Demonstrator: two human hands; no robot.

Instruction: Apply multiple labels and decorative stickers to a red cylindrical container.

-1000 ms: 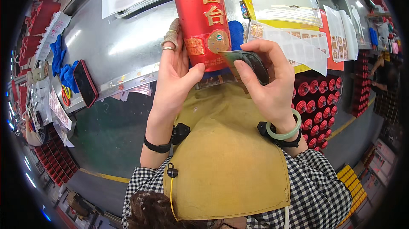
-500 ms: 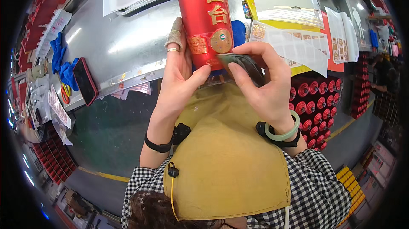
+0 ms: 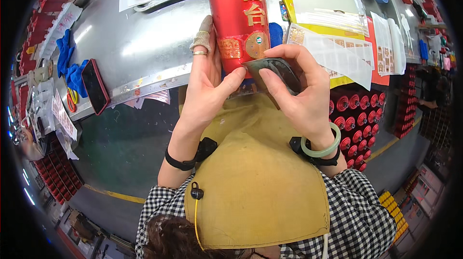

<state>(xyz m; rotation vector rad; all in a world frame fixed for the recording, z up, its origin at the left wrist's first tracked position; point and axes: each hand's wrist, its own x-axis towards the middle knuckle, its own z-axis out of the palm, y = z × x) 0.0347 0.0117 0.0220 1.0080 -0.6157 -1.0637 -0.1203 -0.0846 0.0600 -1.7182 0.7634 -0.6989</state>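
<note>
Right now, we see the red bottle at twelve o'clock, tilted over the near edge of the bench, its gold lettering facing us. The left hand sits at the bottle's eight o'clock: its fingers lie long against the side, one wearing a fabric finger cover, and the thumb comes round near the base, so the bottle is cradled between them. At the bottle's five o'clock, the right hand pinches a dark, thin, curved piece between thumb and bent fingers, the gap no wider than the piece itself. The edge of the piece meets the bottle's lower front, just below the round gold emblem; we cannot tell how firmly it presses.

Compared with a second ago, we find the bottle and left hand shifted slightly toward three o'clock, and the left thumb closer to the piece, now just beside its corner. The right hand's pinch looks unchanged.

Around them, we see a phone between nine and ten o'clock and printed sheets at two.
</note>
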